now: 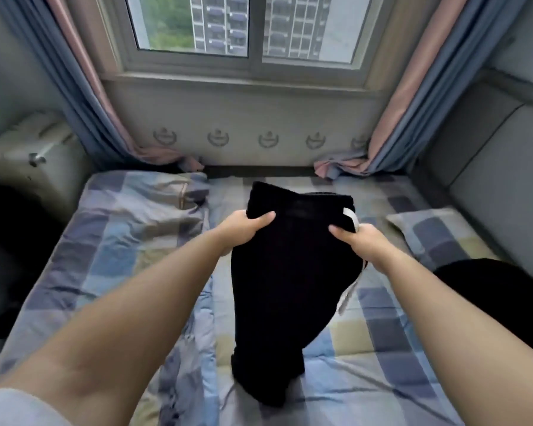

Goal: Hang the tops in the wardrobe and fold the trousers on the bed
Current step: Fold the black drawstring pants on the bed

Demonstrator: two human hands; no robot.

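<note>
Gripping the black trousers (290, 272) at the waistband, left hand (243, 227) and right hand (359, 241) are lifting them mid-bed (105, 241); no readable label.

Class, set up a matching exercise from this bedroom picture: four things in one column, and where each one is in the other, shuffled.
Things:
1. black trousers
2. pillow
3. window
4. white drawstring

Places:
A. beside the right hand
B. held up over the bed
C. above the far end of the bed
D. on the bed, far right

Pairs: 1-B, 2-D, 3-C, 4-A
</note>
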